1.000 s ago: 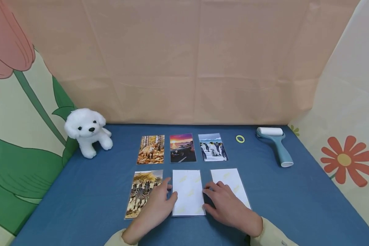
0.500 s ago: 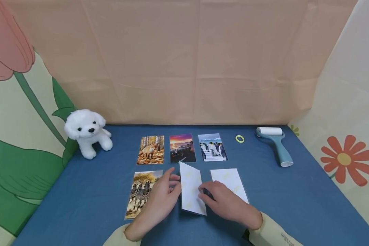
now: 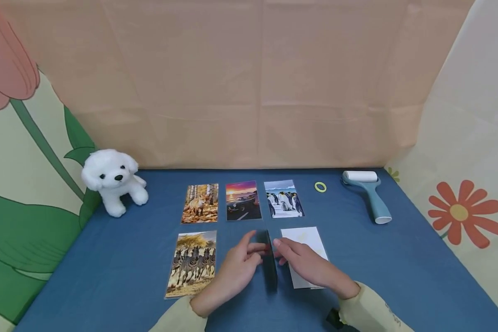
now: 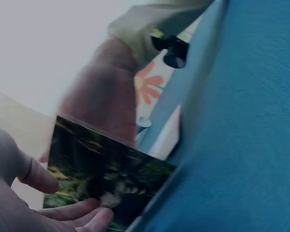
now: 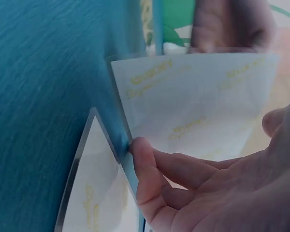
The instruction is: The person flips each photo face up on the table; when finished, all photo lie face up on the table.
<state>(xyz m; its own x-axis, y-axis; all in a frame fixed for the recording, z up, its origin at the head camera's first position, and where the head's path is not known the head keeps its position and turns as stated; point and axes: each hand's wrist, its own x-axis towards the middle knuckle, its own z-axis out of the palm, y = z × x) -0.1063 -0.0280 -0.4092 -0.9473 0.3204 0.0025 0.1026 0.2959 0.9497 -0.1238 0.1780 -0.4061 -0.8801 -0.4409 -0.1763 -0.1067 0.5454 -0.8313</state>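
Note:
A photo card [image 3: 269, 267] stands on edge between my hands, nearly edge-on in the head view. Its dark picture side with some greenery [image 4: 130, 169] faces my left hand [image 3: 238, 267]. Fingertips of that hand touch the picture. Toward my right hand [image 3: 307, 265] faces the white back with faint yellow print [image 5: 198, 96]; a bent finger of that hand touches its edge, the thumb standing apart from the card. Beneath the right hand lies another white card [image 3: 309, 276], face down. A zebra photo card [image 3: 192, 263] lies face up left of the left hand.
Farther back lie a fox card [image 3: 200, 203], a car-at-sunset card [image 3: 243, 200] and a penguin card [image 3: 284, 198]. A yellow-green ring [image 3: 320, 187] and a lint roller [image 3: 369, 193] are to the right. A white plush dog [image 3: 114, 180] sits at left.
The middle card lay flat, white side up; its left edge rose and it now stands upright. My left hand moved right with it, uncovering the zebra card.

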